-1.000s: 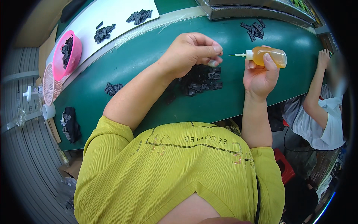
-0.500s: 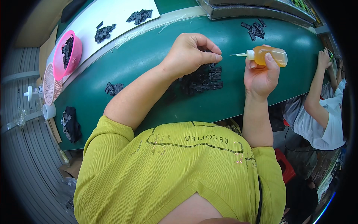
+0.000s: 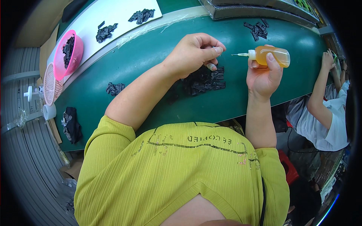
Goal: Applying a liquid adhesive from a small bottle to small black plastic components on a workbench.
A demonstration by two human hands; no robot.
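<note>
My right hand is wrapped round a clear squeeze bottle of amber liquid, tipped on its side. Its white cap carries a thin needle tip that points left, a short gap away from my left fingers. My left hand is closed, thumb against forefinger; anything pinched there is too small to make out. Just below that hand lies a heap of small black plastic parts on the green tabletop, partly hidden by my fingers and wrist.
Smaller piles of black parts lie left and far right. More sit on a white board and in a pink bowl beside a pink basket. Metal trays edge the back. Another person works at right.
My left thumb and forefinger have shifted up slightly and the other fingers have uncurled a little below them. The bottle in my right hand has barely moved.
</note>
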